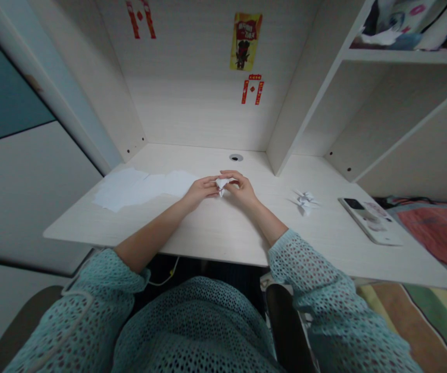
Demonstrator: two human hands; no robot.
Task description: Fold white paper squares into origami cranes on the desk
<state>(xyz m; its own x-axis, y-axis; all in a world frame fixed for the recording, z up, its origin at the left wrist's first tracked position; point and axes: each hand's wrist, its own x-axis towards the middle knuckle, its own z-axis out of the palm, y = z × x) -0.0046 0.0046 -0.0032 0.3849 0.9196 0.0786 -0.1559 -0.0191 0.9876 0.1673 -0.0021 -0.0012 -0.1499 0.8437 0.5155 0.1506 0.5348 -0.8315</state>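
Note:
My left hand (pixel 201 190) and my right hand (pixel 240 187) meet over the middle of the pale wooden desk (pixel 215 233). Both pinch a small piece of folded white paper (pixel 222 184) between their fingertips, held just above the desk top. Its exact shape is too small to make out. To the left of my left hand lie several flat white paper sheets (pixel 138 187), overlapping. A finished folded paper figure (pixel 304 201) rests on the desk to the right of my right hand, apart from it.
A phone in a patterned case (pixel 369 219) lies near the desk's right edge. A cable hole (pixel 236 157) sits at the back. A shelf divider (pixel 305 103) rises at the right; stickers (pixel 246 41) hang on the back wall. A chair arm (pixel 285 321) is below.

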